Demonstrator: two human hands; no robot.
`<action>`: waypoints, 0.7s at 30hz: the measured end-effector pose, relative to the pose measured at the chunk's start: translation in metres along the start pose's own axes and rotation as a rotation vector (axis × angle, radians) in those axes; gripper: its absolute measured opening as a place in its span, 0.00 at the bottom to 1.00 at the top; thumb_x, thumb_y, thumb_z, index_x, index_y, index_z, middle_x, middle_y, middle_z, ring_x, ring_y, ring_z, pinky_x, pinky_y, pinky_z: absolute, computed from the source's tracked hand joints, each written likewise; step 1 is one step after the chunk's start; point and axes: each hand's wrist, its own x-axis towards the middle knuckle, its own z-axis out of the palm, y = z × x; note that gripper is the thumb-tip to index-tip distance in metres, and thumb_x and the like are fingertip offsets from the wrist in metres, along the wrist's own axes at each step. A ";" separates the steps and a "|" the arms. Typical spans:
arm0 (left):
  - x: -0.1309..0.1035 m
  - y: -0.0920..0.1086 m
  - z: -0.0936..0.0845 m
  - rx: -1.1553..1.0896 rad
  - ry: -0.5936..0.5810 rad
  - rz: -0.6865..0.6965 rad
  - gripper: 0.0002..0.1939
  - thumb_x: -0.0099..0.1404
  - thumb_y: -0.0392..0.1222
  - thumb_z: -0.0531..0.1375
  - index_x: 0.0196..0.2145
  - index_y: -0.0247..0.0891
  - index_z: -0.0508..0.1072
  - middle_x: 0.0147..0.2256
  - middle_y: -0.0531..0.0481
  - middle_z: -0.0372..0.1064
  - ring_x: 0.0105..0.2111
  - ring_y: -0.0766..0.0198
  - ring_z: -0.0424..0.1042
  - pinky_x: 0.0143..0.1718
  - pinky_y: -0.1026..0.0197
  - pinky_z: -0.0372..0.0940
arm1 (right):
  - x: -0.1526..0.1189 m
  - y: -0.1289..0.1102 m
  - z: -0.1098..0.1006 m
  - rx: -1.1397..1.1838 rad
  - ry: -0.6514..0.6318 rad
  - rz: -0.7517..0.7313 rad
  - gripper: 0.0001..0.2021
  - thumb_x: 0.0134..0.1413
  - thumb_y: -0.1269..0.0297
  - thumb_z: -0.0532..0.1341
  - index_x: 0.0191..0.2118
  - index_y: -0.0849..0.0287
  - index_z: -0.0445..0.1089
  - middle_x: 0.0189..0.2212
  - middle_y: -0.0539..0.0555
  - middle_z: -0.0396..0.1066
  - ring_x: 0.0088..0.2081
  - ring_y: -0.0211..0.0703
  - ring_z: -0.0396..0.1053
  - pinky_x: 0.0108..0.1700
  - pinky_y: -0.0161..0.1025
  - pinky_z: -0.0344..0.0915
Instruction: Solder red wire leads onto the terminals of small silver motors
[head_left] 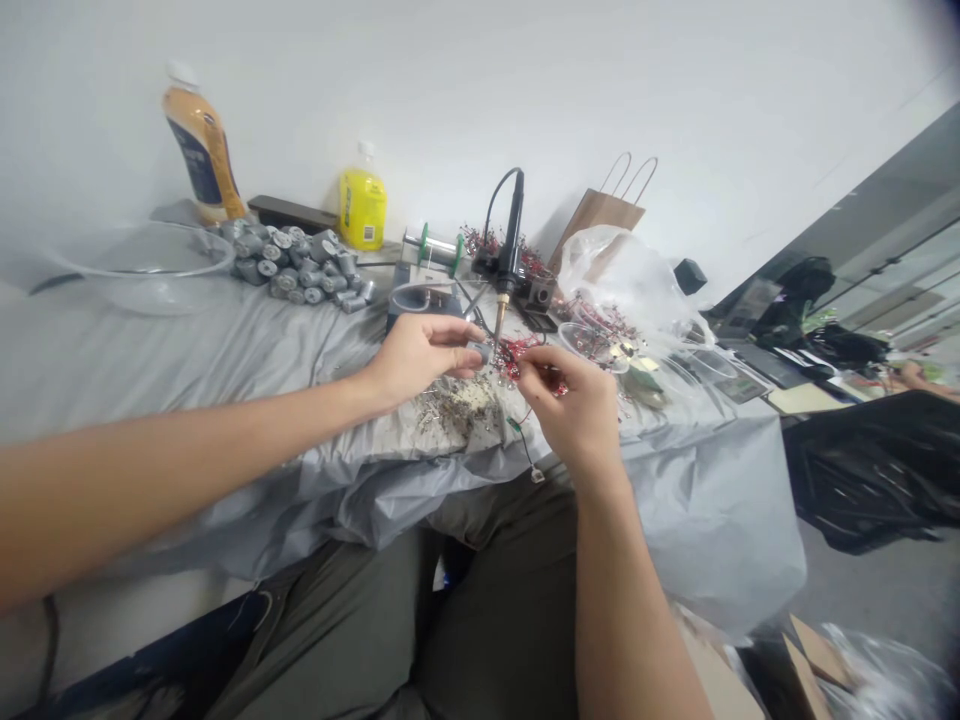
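We see left hand closed on small grey metal cylinder, mid-frame, just left of upright black-handled soldering iron, long axis unclear; right hand, right of the iron, pinches what looks like thin red-and-black wire, white connector dangling; hands apart, left nearer the cylinder

Both forearms are bare: the left forearm at the left of the frame, the right forearm at the lower right. The left hand and right hand, near the middle, are bare too, with slender fingers. Dark grey-green trousers fill the bottom centre, their matt, loose-looking cloth broken by soft creases along both thighs.
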 end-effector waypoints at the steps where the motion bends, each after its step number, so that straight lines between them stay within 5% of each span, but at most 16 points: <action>1: 0.000 0.000 0.000 0.000 0.000 0.000 0.18 0.54 0.40 0.79 0.42 0.33 0.84 0.38 0.45 0.83 0.40 0.56 0.84 0.44 0.54 0.82 | 0.000 0.000 0.000 0.001 0.001 -0.001 0.08 0.62 0.63 0.63 0.36 0.56 0.80 0.28 0.50 0.76 0.29 0.40 0.69 0.36 0.38 0.67; 12: 0.000 0.000 0.000 -0.020 -0.005 -0.011 0.19 0.55 0.41 0.80 0.42 0.33 0.84 0.37 0.46 0.83 0.39 0.56 0.84 0.44 0.55 0.81 | 0.003 -0.005 -0.004 0.014 0.025 0.016 0.07 0.60 0.64 0.63 0.34 0.56 0.80 0.26 0.49 0.75 0.27 0.39 0.68 0.33 0.37 0.65; 21: -0.001 -0.005 0.001 -0.013 0.037 -0.084 0.18 0.57 0.41 0.80 0.43 0.35 0.84 0.39 0.45 0.84 0.38 0.57 0.85 0.39 0.58 0.82 | 0.051 0.006 -0.043 0.097 0.137 -0.010 0.04 0.58 0.67 0.70 0.33 0.52 0.83 0.24 0.49 0.74 0.24 0.37 0.67 0.25 0.37 0.60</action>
